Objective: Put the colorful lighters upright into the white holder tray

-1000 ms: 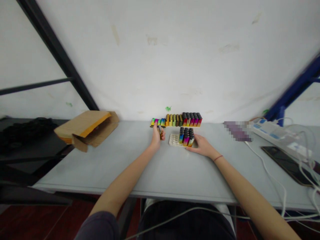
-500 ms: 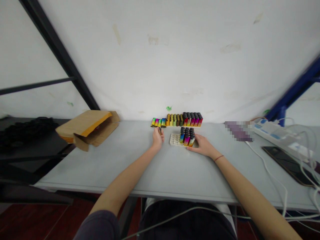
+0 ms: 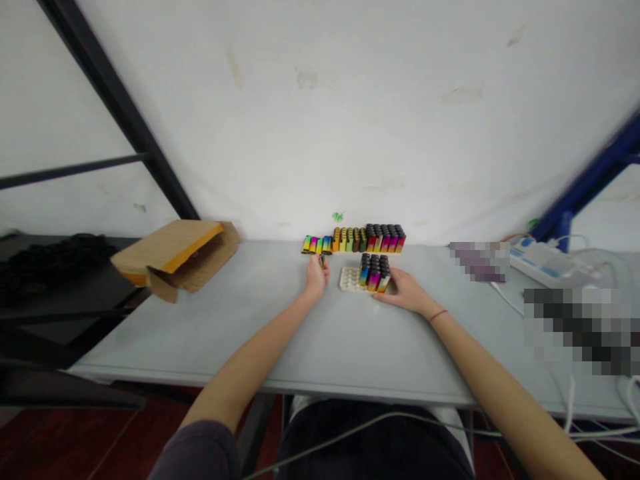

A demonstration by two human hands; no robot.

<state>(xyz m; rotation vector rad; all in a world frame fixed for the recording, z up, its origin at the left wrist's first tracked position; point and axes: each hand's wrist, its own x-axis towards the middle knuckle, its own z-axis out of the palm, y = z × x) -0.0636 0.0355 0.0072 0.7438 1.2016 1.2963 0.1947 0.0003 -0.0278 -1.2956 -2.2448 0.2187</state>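
My left hand point(image 3: 316, 277) is closed around a small lighter point(image 3: 323, 262), mostly hidden by the fingers, just in front of several colourful lighters point(image 3: 313, 245) lying on their sides. To its right stands a white tray with round holes point(image 3: 349, 278); its left part is bare. Upright multicoloured lighters with black tops point(image 3: 374, 273) fill the tray's right part. My right hand point(image 3: 409, 291) grips the tray's right end, thumb along the near side, the other fingers partly hidden behind the lighters.
Against the wall stand blocks of yellow-to-green lighters point(image 3: 349, 240) and red-purple lighters point(image 3: 386, 239). An open brown cardboard box point(image 3: 175, 253) lies at the left of the grey table point(image 3: 240, 333). On the right are a white power strip point(image 3: 545, 263), cables and blurred-out items.
Hardly anything differs: both hands keep their places, with the left hand tilting very slightly at the lighter. The tray and the lighters have not moved.
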